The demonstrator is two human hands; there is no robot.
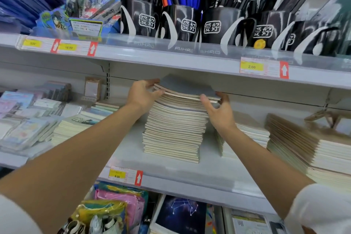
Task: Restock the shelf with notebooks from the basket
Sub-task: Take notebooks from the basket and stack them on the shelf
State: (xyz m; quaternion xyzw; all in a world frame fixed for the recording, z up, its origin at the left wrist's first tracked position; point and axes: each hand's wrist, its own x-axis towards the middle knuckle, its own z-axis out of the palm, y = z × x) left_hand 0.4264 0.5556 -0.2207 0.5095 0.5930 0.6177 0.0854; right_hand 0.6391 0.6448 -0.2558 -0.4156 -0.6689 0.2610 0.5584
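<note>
A tall stack of cream-edged notebooks (174,129) stands on the middle shelf (171,173). On top of it lies a small bunch of grey-covered notebooks (186,87), slightly tilted. My left hand (141,95) grips the left edge of that top bunch. At the bunch's right edge, my right hand (218,110) has its thumb in front and its fingers behind. The basket is not in view.
More notebook stacks sit to the right (303,148) and left (76,125) on the same shelf. The upper shelf (171,57) hangs close above the stack, holding black pen cups (190,23). Packaged books lie on the lower shelf (180,214).
</note>
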